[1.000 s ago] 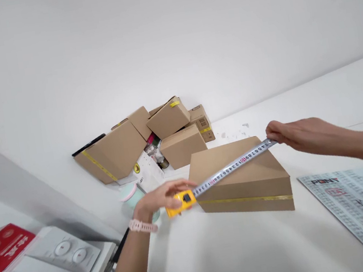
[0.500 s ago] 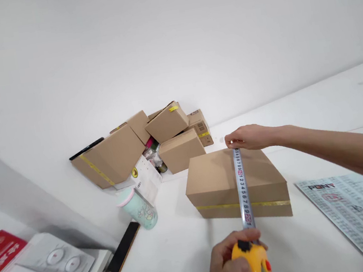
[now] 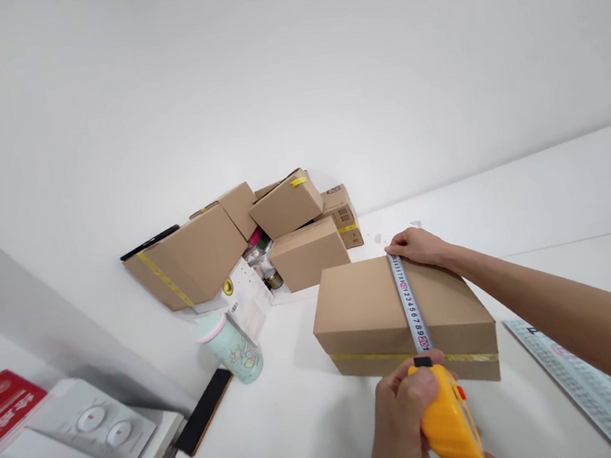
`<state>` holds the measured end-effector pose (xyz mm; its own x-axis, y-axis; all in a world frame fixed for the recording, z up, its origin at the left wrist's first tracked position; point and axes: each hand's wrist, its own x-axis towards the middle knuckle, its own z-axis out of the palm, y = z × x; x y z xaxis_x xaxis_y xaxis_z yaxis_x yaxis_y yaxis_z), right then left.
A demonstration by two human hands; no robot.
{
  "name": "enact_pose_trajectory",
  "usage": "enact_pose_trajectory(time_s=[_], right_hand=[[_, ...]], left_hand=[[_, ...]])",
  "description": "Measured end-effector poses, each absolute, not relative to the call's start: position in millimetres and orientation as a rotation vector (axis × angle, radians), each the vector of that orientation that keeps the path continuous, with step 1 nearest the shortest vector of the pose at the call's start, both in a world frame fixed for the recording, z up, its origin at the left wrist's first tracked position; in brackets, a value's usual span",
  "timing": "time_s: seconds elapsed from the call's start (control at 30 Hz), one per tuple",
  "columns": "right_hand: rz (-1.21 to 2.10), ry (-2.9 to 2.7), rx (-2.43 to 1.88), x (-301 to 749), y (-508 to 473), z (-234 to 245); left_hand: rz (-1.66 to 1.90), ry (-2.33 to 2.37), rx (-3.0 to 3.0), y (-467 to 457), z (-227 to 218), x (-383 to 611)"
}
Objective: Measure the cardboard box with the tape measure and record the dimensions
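A closed cardboard box with yellow tape round its side lies on the white table. My left hand is wrapped round the yellow case of a tape measure, just in front of the box's near side. The silver blade runs from the case across the top of the box to its far edge. At that edge my right hand pinches the blade's end, fingers closed. The numbers on the blade face up, with a red 20 close to the case.
Several cardboard boxes are stacked against the wall. A mint tumbler with a pink rim stands left of the measured box, by a black flat object. At right lies a printed PONY sheet; at lower left, a white appliance with dials.
My left hand has moved the tape case right and up, closer to the box. The blade now slants across the top, and my right hand has shifted slightly.
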<state>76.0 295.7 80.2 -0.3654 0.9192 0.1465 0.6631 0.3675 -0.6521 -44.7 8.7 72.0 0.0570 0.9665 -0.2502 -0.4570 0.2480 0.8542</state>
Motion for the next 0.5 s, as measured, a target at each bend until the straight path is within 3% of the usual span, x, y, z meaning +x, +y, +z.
enact_pose_trajectory(time_s=[0.5], right_hand=[[0.743,-1.988,-1.342,73.4,288.7,84.1]], left_hand=[[1.220,0.936,0.646,7.4,65.7,-42.8]])
